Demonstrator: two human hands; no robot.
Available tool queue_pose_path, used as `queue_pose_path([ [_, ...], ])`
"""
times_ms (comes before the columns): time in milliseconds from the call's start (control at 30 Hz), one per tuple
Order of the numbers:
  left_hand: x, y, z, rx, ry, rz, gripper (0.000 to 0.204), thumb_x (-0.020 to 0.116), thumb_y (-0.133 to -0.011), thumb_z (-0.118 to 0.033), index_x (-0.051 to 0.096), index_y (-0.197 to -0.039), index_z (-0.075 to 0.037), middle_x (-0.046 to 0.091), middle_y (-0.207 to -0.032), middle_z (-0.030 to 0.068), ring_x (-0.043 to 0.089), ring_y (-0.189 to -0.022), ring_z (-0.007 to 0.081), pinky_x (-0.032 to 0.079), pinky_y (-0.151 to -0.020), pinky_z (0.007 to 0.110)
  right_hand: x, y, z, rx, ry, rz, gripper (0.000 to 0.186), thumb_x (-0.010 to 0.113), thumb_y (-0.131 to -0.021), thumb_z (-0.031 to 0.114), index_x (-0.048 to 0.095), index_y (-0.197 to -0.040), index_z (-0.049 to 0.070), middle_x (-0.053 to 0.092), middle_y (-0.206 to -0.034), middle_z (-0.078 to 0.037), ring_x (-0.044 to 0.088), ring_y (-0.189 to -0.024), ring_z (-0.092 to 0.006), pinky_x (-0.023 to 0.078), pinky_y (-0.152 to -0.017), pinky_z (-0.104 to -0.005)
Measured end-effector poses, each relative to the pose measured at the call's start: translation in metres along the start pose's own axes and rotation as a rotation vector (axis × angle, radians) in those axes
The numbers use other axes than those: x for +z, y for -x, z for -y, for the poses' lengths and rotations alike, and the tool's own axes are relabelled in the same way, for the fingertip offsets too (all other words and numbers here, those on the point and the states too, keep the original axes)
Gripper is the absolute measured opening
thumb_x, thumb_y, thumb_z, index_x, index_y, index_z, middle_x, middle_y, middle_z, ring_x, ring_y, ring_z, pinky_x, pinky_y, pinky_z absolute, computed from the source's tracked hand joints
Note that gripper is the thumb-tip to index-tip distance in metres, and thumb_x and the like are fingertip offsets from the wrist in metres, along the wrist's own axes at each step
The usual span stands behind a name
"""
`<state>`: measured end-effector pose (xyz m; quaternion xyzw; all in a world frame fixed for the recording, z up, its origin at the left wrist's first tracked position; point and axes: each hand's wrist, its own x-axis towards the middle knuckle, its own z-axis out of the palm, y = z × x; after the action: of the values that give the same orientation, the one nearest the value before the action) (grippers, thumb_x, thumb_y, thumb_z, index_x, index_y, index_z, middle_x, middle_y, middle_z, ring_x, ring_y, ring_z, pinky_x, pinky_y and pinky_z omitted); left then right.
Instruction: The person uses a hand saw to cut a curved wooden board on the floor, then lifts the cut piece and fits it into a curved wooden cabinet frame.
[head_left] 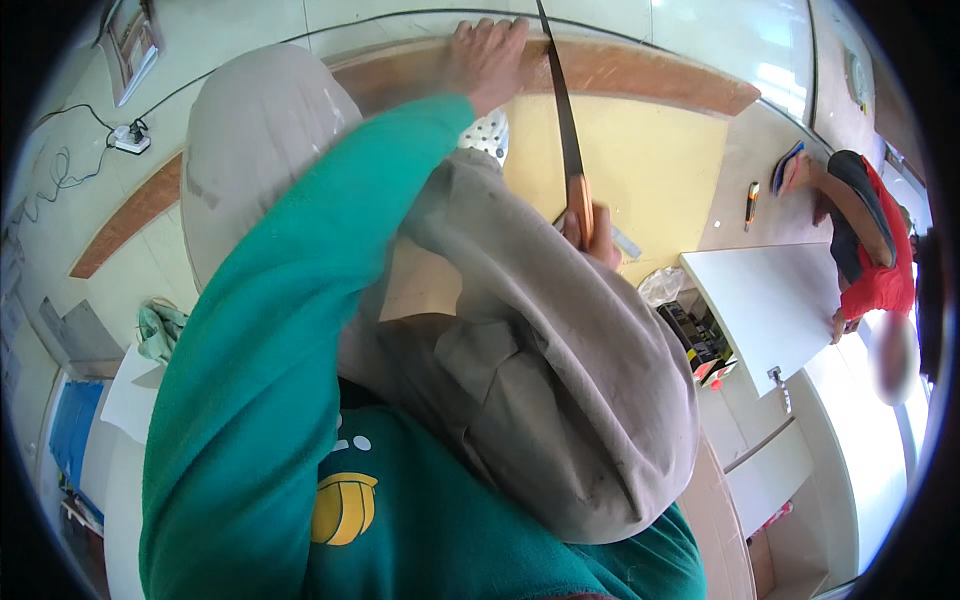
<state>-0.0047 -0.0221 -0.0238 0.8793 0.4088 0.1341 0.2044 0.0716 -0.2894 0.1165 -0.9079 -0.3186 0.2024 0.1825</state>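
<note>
A long brown wooden board (650,75) lies across the far side in front of me. My left hand (490,62) grips it, with the fingers bent over its far edge. Just right of that hand, the dark blade of a handsaw (566,115) crosses the board, its tip reaching past the far edge. My right hand (600,238) is closed around the saw's orange-brown wooden handle, close to my raised knee, which partly hides the hand. A yellow sheet (660,150) lies beneath the saw, and a white dotted shoe (488,135) shows below my left wrist.
A utility knife (752,205) lies right of the sheet. A white panel (760,290) and a box of small goods (695,335) stand nearer. Another person in red (880,275) bends at the right. A power strip (130,138) and another brown board (130,220) lie left.
</note>
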Motion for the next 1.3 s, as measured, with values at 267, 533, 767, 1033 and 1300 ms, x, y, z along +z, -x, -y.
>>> queue_pose_path([
  [267,-0.01,-0.009,-0.004,-0.002,-0.033,0.075,0.063,0.097,-0.072,-0.03,0.064,-0.12,-0.006,0.077,-0.106,0.0118,0.072,-0.109,0.032,0.05,-0.092,0.051,0.066,-0.121,0.045,-0.303,-0.152,0.022,0.025,0.066,-0.108,0.028,0.062,-0.117,0.005,0.066,-0.077,-0.029,0.069,-0.074,-0.0528,0.051,-0.061,-0.0541],
  [533,-0.008,-0.013,0.003,-0.044,0.014,0.083,0.065,0.097,-0.07,-0.029,0.064,-0.122,-0.006,0.077,-0.108,0.0125,0.072,-0.111,0.0328,0.051,-0.094,0.052,0.036,-0.081,0.034,-0.178,-0.047,0.079,0.024,0.066,-0.108,0.028,0.059,-0.118,0.007,0.068,-0.078,-0.028,0.071,-0.075,-0.0516,0.052,-0.062,-0.0563],
  [767,-0.003,-0.006,-0.002,-0.096,0.07,0.156,0.076,0.079,-0.09,-0.035,0.048,-0.151,-0.001,0.06,-0.144,0.0182,0.051,-0.139,0.0386,0.034,-0.118,0.058,0.013,-0.006,-0.021,-0.002,-0.148,0.095,0.021,0.067,-0.107,0.024,0.058,-0.117,0.009,0.07,-0.08,-0.027,0.071,-0.075,-0.0509,0.052,-0.063,-0.0569],
  [1033,-0.006,-0.012,0.003,-0.009,-0.008,0.047,0.064,0.097,-0.071,-0.029,0.065,-0.12,-0.005,0.076,-0.104,0.0138,0.072,-0.111,0.034,0.05,-0.095,0.052,0.081,-0.165,0.074,-0.423,-0.093,-0.061,0.019,0.066,-0.106,0.022,0.057,-0.116,0.009,0.068,-0.076,-0.028,0.068,-0.074,-0.0533,0.048,-0.061,-0.0622],
  [1300,-0.003,-0.013,0.002,-0.065,0.046,0.085,0.061,0.098,-0.071,-0.028,0.064,-0.118,-0.006,0.077,-0.106,0.0127,0.072,-0.11,0.035,0.05,-0.094,0.051,0.014,0.017,-0.075,0.101,-0.347,0.195,0.026,0.067,-0.109,0.029,0.061,-0.126,0.01,0.071,-0.084,-0.023,0.076,-0.078,-0.0402,0.056,-0.07,-0.0448],
])
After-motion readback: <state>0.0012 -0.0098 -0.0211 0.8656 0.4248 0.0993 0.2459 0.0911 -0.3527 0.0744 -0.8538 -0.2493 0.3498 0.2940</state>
